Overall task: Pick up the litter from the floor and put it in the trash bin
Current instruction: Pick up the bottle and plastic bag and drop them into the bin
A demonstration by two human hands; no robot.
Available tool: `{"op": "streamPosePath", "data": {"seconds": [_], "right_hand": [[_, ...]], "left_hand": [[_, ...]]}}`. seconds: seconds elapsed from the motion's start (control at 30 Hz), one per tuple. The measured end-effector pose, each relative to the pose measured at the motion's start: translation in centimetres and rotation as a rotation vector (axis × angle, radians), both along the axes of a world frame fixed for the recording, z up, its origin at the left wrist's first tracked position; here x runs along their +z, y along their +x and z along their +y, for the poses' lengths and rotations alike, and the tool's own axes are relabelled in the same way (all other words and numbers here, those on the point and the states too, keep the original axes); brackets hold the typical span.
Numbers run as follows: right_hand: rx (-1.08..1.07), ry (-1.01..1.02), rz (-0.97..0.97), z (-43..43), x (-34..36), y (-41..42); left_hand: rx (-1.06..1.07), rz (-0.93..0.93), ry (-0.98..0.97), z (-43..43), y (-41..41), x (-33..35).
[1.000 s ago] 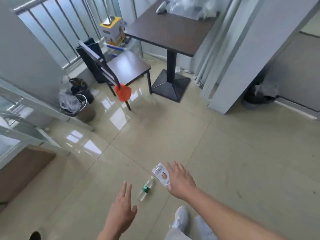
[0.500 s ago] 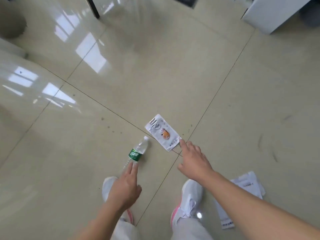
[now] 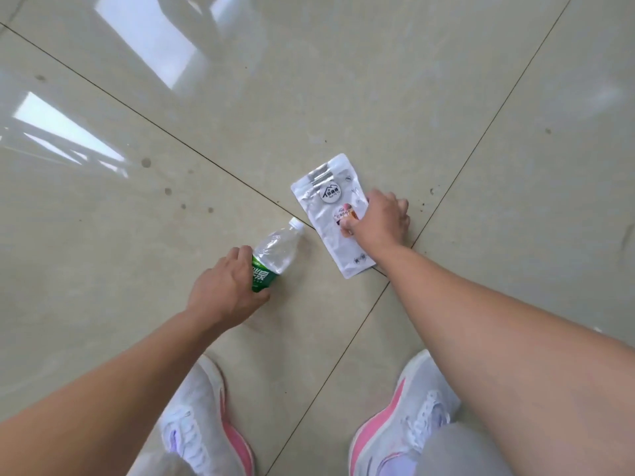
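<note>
A clear plastic bottle (image 3: 277, 252) with a green label and white cap lies on the tiled floor. My left hand (image 3: 225, 290) wraps its lower, labelled end, fingers curled around it. A flat silver-white pouch (image 3: 328, 214) lies just to the right of the bottle. My right hand (image 3: 379, 219) rests on the pouch's right edge, thumb on top and fingers curled at the edge. The trash bin is out of view.
Glossy beige floor tiles (image 3: 137, 235) with dark grout lines and a few small stains surround the litter. My two white-and-pink shoes (image 3: 206, 424) (image 3: 402, 417) stand at the bottom of the view, close behind the hands.
The view has dropped closer to the floor. My left hand closed around the bottle's bottom end, and my right hand moved from the pouch's corner onto its right edge.
</note>
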State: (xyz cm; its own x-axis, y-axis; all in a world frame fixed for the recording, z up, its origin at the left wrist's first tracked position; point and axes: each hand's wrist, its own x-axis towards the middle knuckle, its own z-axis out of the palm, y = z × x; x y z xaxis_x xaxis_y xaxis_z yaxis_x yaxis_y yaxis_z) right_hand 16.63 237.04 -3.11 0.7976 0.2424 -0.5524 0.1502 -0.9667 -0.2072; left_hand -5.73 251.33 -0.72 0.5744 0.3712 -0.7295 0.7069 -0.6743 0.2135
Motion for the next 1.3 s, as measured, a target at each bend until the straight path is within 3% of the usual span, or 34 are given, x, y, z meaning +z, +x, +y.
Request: {"op": "streamPosePath", "data": {"seconds": [0.13, 0.37, 0.5, 0.67, 0.93, 1.13, 1.3], "right_hand": [[-0.14, 0.106, 0.171, -2.1, 3.4, -0.2], [-0.163, 0.152, 0.116, -4.9, 19.6, 3.1], [-0.204, 0.169, 0.032, -6.0, 35.7, 7.1], [-0.269, 0.26, -0.071, -5.9, 60.7, 11.4], [-0.393, 0.396, -0.392, -8.7, 94.0, 10.7], [-0.494, 0.419, -0.569, -13.7, 105.3, 10.1], [-0.542, 0.389, -0.661, -20.4, 108.5, 11.0]], "left_hand": [[0.074, 0.041, -0.017, 0.6, 1.2, 3.2], [0.124, -0.029, -0.024, 1.3, 4.3, 17.7], [0.066, -0.129, -0.054, 2.3, 8.0, 32.3], [0.046, -0.245, -0.103, 4.3, 14.3, 55.2], [-0.069, -0.567, -0.148, 1.8, 22.2, 86.4], [-0.164, -0.795, -0.145, -2.1, 25.9, 98.0], [-0.234, -0.846, -0.138, -7.4, 29.2, 101.6]]}}
